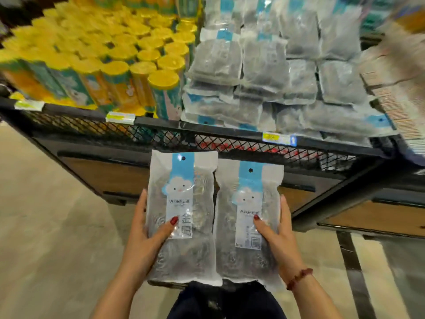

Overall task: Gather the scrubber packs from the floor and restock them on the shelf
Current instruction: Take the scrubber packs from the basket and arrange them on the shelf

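Lower centre: left grip (147, 229) clamped on left scrubber pack (184, 180), thumb across its front. Right grip (276, 233) clamped likewise on right scrubber pack (248, 199); beaded bracelet (299, 278) at wrist. Packs upright, side by side, below shelf rail (161, 125). Stacked scrubber packs (264, 77) upper right on shelf; yellow-lidded canisters (115, 54) upper left.

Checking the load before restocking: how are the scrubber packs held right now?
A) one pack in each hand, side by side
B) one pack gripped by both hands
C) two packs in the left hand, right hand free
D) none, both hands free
A: the left hand grips one scrubber pack and the right hand grips a second pack beside it, in front of the shelf.
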The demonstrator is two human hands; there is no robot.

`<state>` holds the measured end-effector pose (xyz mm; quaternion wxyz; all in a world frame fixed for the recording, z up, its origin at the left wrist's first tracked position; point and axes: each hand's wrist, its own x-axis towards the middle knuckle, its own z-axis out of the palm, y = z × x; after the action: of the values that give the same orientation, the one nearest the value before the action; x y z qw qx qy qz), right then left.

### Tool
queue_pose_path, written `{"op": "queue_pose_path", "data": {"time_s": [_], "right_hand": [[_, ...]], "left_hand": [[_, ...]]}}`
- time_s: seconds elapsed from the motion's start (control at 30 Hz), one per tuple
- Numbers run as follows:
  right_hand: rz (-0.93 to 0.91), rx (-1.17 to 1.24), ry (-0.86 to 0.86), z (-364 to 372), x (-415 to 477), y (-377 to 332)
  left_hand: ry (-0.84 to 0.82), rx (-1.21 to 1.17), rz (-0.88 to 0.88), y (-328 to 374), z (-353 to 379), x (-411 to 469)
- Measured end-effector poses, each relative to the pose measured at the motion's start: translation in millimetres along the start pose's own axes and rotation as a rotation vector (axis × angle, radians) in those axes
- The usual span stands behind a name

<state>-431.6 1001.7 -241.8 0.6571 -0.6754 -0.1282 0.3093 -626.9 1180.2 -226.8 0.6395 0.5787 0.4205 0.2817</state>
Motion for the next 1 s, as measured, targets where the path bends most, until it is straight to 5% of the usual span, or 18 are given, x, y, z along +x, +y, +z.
{"op": "queue_pose_path", "data": {"time_s": [0.47,1.0], "right_hand": [[-0.265,-0.016,-0.072,-60,101,-109],[-0.21,0.095,-0.134,-161,330,-226]], "left_hand": [[0.056,-0.149,0.137,76,80,58],[0.185,-0.186,0.276,134,221,137]]}}
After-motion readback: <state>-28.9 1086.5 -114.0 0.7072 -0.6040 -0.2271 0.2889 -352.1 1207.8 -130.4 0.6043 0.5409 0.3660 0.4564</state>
